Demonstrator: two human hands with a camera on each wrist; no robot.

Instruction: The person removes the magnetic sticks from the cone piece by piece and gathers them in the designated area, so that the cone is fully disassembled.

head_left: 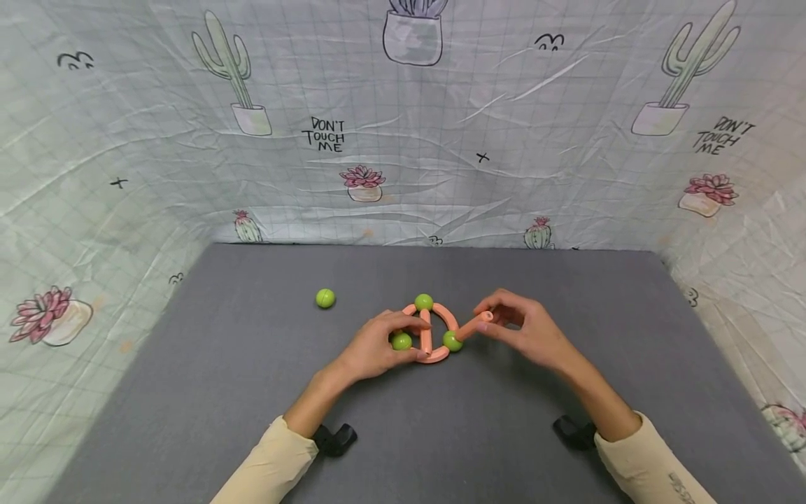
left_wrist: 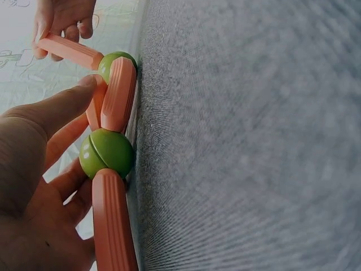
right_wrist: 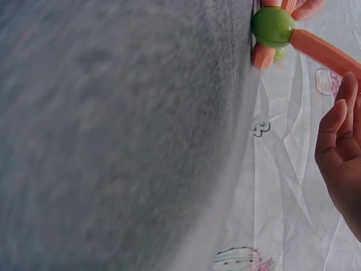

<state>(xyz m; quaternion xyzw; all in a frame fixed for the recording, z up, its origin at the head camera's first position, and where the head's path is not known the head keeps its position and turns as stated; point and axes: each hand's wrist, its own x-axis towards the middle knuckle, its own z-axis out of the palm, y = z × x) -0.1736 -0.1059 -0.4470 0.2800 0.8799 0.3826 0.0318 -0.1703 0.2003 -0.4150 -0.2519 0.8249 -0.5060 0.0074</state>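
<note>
Head view: Pale cloth [head_left: 441,133] printed with potted cacti, pink succulents and the words "DON'T TOUCH ME" walls in a grey tabletop [head_left: 208,406], where a loose green ball [head_left: 325,298] sits beyond the left hand [head_left: 376,348], well apart from the construction at center. Cream sleeves [head_left: 267,462] and black straps [head_left: 336,439] frame the forearms at the near edge. Standing in the way, the left hand's fingers hide part of the ring's left side.

Between the two hands lies a ring [head_left: 446,314] of curved orange pieces joined by green balls: a far ball [head_left: 424,302], a left ball [head_left: 401,341] beside the left palm, and a right ball [head_left: 453,341] toward the right hand [head_left: 527,327]. A straight orange rod [head_left: 425,334] shows across its middle; how its ends meet the ring cannot be told.

Thumb and fingers of the left hand curve round the ring's left side, gripping it. The right hand pinches the outer end of another orange rod [head_left: 471,327], which slants up and outward from the right ball; the left wrist view shows the rod's lower end meeting that ball.
</note>
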